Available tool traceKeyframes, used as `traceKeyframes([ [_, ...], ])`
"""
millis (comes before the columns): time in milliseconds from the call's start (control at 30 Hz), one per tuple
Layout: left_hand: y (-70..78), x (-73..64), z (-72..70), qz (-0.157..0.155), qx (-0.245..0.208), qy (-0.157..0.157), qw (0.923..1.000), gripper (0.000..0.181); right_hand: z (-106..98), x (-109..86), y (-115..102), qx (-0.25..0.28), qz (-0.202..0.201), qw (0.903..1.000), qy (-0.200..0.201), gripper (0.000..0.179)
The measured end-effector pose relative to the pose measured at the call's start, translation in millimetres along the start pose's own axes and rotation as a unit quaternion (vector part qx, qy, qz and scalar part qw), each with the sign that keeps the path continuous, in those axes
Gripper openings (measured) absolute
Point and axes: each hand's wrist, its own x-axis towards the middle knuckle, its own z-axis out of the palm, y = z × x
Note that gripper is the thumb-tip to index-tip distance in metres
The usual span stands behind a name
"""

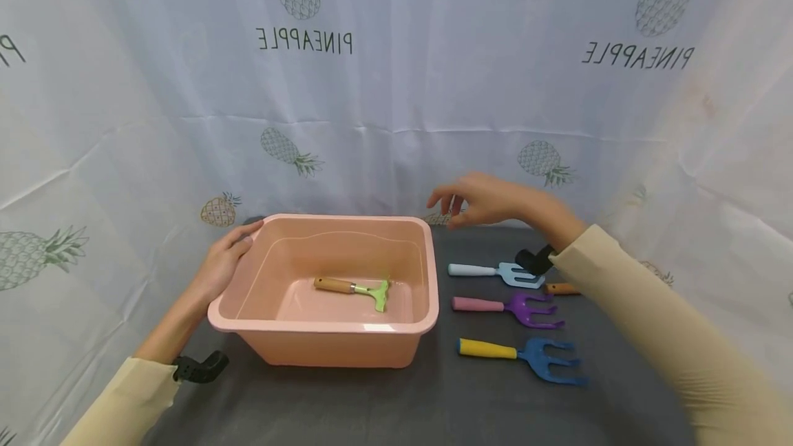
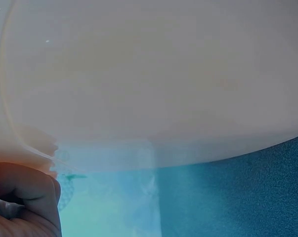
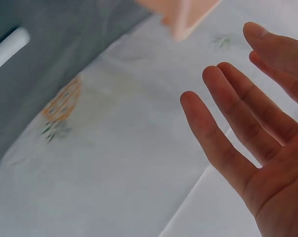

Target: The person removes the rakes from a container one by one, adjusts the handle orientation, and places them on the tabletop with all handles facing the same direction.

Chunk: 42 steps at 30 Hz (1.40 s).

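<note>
A pink plastic basin stands on the dark table, and inside it lies a small green garden rake with a wooden handle. My left hand grips the basin's left rim; in the left wrist view its bent fingers show beside the basin wall. My right hand hovers past the basin's far right corner, holding nothing. Its fingers are spread and relaxed in the right wrist view. Nearest below it is a light blue garden fork.
Right of the basin lie a purple fork with a pink handle and a blue fork with a yellow handle. A wooden handle is partly hidden by the right sleeve. A pineapple-print curtain hangs behind and at the sides.
</note>
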Motion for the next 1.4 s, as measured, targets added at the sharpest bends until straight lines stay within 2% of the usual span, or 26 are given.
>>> traceKeyframes([
  [267, 1.0, -0.2, -0.7, 0.005, 0.0, -0.003, 1.0, 0.055, -0.5, 43.9, -37.1, -0.007, -0.035, 0.999, -0.026, 0.037],
  [433, -0.2, -0.7, -0.4, 0.004, 0.001, 0.0, 1.0, 0.055, 10.7, 74.1, -49.9, 0.025, -0.061, 0.9966, -0.048, 0.035],
  [567, -0.5, -0.4, -0.3, 0.003, -0.002, 0.0, 1.0, 0.054, 21.3, 96.0, -54.7, 0.063, -0.066, 0.9935, -0.068, 0.036],
  [767, 0.9, -0.5, -0.9, 0.004, -0.002, -0.003, 1.0, 0.055, 38.0, 122.7, -61.3, 0.107, -0.066, 0.9878, -0.092, 0.038],
  [1000, 2.3, -1.2, -1.4, 0.004, 0.0, 0.002, 1.0, 0.054, 64.4, 148.7, -69.4, 0.14, -0.048, 0.9823, -0.114, 0.04],
  [1167, 1.5, 0.0, -0.5, -0.003, 0.002, -0.002, 1.0, 0.054, 82.6, 161.2, -71.2, 0.151, -0.039, 0.9791, -0.13, 0.04],
  [1400, -0.3, 1.0, -0.6, 0.003, 0.002, 0.003, 1.0, 0.054, 100.8, 172.1, -75.7, 0.176, -0.01, 0.9721, -0.155, 0.041],
])
